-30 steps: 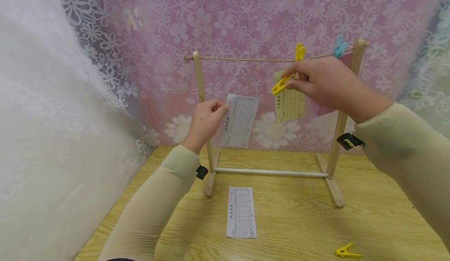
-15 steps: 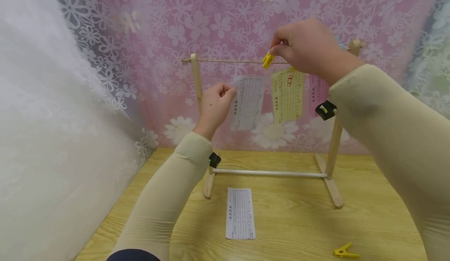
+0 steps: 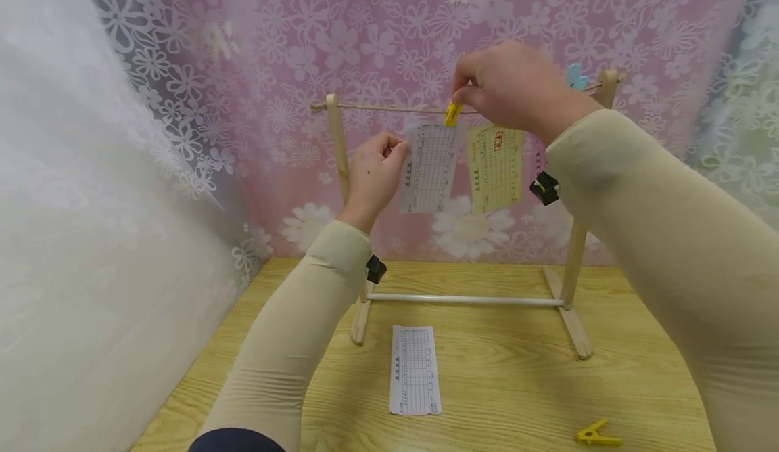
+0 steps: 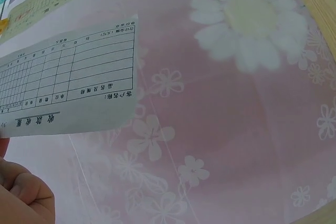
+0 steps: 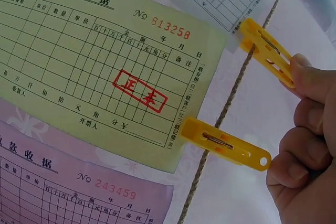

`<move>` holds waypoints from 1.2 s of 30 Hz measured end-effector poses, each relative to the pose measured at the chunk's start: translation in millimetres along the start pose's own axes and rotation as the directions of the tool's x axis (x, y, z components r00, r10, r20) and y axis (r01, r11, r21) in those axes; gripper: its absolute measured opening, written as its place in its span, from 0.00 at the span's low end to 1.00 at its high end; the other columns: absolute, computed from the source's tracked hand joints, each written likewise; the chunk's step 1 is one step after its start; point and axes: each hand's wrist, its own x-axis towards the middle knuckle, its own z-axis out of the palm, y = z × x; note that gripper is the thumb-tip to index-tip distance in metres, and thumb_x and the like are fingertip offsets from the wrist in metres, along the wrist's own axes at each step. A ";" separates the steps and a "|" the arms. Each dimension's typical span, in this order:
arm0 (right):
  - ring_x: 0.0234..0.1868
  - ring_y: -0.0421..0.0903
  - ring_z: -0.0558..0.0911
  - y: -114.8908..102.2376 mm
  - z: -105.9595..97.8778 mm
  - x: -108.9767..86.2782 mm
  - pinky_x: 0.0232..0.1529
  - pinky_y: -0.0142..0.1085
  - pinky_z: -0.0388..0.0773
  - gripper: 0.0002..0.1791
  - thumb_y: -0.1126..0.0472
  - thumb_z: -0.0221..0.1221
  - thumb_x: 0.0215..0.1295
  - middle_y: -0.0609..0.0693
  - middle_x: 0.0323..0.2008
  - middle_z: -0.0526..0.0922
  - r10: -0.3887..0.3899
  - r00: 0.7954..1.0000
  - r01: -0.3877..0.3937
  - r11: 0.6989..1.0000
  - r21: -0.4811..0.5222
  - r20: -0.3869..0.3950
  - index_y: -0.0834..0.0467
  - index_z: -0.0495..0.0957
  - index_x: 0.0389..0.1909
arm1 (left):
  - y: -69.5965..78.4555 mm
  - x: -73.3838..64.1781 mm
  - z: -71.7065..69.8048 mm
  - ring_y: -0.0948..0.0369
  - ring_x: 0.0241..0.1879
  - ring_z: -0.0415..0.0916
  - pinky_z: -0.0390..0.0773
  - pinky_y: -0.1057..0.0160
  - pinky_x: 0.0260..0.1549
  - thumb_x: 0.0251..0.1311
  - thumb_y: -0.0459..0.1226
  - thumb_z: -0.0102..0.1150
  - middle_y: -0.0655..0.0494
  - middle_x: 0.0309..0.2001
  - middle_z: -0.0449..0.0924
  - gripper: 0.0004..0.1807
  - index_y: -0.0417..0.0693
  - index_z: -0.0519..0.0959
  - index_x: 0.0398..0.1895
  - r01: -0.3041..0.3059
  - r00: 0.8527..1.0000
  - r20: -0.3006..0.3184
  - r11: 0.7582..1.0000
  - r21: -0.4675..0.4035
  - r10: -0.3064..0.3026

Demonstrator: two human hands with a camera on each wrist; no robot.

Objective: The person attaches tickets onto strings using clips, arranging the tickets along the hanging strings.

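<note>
My left hand (image 3: 372,178) pinches a white receipt slip (image 3: 429,171) by its upper left edge, holding it upright just under the twine (image 3: 389,107). A yellow clothespin (image 3: 452,114) is pinched by its handles in my right hand (image 3: 511,85). In the right wrist view, that clothespin's jaws lie across the twine at the edge of the white slip; whether they grip the paper I cannot tell. Beside it hangs a yellow receipt slip (image 5: 105,66), clipped by another yellow clothespin (image 5: 228,148). My right hand partly hides the twine and a pink receipt slip (image 5: 79,182) in the head view.
A blue clothespin (image 3: 575,76) sits on the twine near the right post. The wooden stand (image 3: 575,262) has a white crossbar (image 3: 462,300). On the table (image 3: 499,384) lie another white slip (image 3: 416,371) and a loose yellow clothespin (image 3: 598,433). A floral curtain (image 3: 268,168) hangs behind.
My left hand has raised the white slip up and rightward to the twine. My right hand has carried the yellow clothespin leftward and up, then down onto the twine at the slip's top edge.
</note>
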 end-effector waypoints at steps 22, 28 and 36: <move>0.23 0.50 0.75 -2.2 2.8 -3.6 0.23 0.41 0.72 0.26 0.51 0.51 0.80 0.61 0.54 0.82 0.005 0.998 0.004 0.991 -0.134 0.064 0.54 0.68 0.73 | 4.8 -2.2 2.3 0.60 0.26 0.69 0.66 0.65 0.24 0.74 0.45 0.57 0.54 0.28 0.74 0.10 0.49 0.81 0.38 -0.016 0.999 0.045 0.997 -0.070 0.020; 0.18 0.49 0.70 -4.2 3.7 -7.1 0.20 0.41 0.69 0.29 0.51 0.51 0.79 0.62 0.46 0.84 -0.003 0.998 0.012 0.987 -0.161 0.056 0.52 0.63 0.77 | 3.2 -2.0 1.0 0.59 0.26 0.67 0.66 0.64 0.24 0.73 0.46 0.57 0.54 0.28 0.73 0.11 0.50 0.82 0.41 0.008 0.997 0.073 0.998 -0.063 -0.004; 0.28 0.52 0.76 -0.2 2.1 -16.5 0.26 0.43 0.75 0.33 0.47 0.53 0.77 0.58 0.38 0.82 -0.026 0.999 0.031 0.990 -0.138 0.042 0.51 0.60 0.78 | -1.6 -5.1 -2.7 0.59 0.21 0.62 0.63 0.63 0.21 0.72 0.45 0.59 0.54 0.25 0.68 0.12 0.50 0.82 0.49 0.020 0.994 0.108 0.998 -0.061 -0.013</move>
